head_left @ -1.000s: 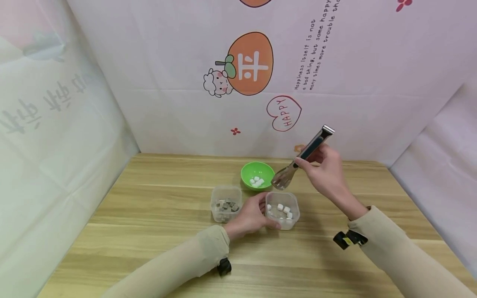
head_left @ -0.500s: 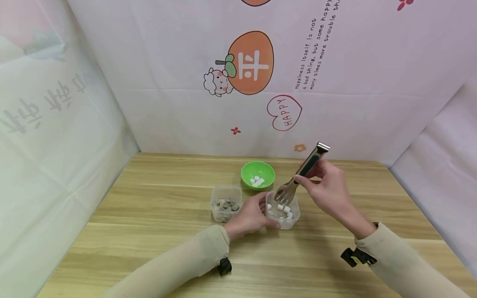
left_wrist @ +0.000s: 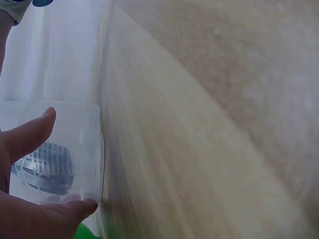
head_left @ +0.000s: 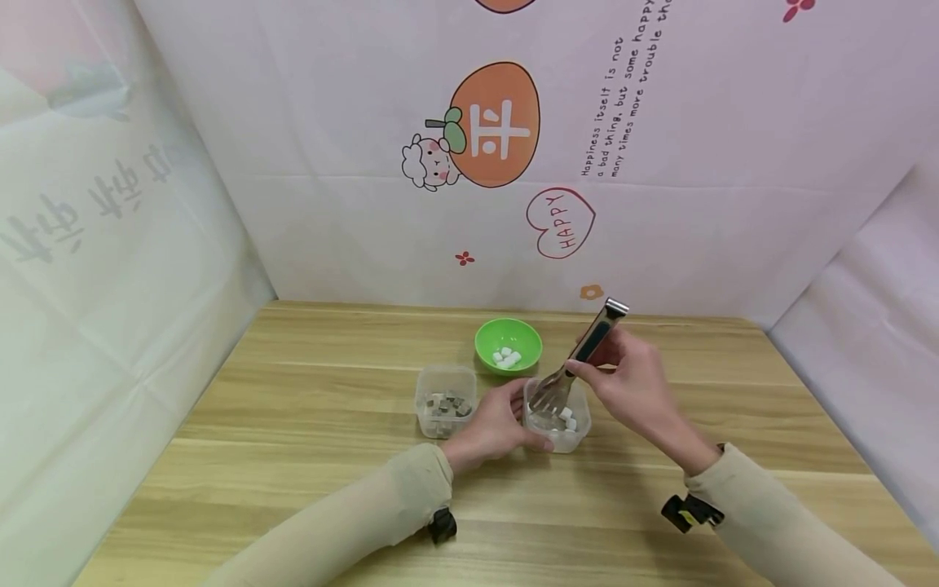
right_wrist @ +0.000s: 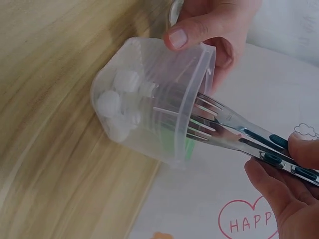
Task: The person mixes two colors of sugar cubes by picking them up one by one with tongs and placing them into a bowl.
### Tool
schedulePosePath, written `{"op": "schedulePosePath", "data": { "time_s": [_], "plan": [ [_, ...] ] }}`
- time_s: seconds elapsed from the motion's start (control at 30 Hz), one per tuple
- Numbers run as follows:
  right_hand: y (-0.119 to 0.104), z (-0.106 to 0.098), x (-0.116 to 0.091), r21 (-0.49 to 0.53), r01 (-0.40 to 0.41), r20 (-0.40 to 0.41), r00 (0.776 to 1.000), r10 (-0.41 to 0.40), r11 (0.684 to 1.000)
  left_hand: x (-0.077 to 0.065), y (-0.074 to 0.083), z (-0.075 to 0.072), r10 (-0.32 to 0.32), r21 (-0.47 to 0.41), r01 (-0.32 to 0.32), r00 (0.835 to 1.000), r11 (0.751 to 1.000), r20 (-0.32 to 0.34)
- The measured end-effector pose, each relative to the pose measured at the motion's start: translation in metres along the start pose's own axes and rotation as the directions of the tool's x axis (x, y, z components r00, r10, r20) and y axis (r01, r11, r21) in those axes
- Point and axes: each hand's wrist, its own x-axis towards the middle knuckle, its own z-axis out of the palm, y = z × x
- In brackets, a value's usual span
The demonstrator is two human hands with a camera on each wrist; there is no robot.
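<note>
right hand (head_left: pixel 637 373) grips silver metal tongs (head_left: pixel 592 341) | now deeper in clear square plastic box (head_left: pixel 567 443) | white cubes (head_left: pixel 566 413) seem reachable | left hand (head_left: pixel 490 425) holds box

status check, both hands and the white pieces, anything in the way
Left hand holds clear tub. Right hand grips tongs, tips inside it. White pieces in that tub and green bowl. No obstruction visible.

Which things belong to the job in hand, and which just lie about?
Part of the job:
left hand, holding the clear tub
right hand, holding metal tongs
white pieces inside
green bowl, probably: similar pieces inside

Seemingly just lying about:
second tub, with grey pieces
</note>
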Motion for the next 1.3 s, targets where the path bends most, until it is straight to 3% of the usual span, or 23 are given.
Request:
{"op": "schedulePosePath", "data": {
  "time_s": [0.83, 1.3],
  "plan": [
    [0.003, 0.007, 0.006, -0.045, -0.050, 0.087, 0.995, 0.054, 0.998, 0.000, 0.002, -0.001, -0.001, 0.024, 0.001, 1.000, 1.000, -0.008],
    [0.006, 0.020, 0.003, -0.036, 0.004, 0.066, 0.998, -0.001, 0.999, 0.000, 0.000, 0.000, -0.021, 0.027, 0.022, 1.000, 0.999, -0.018]
  ]
}}
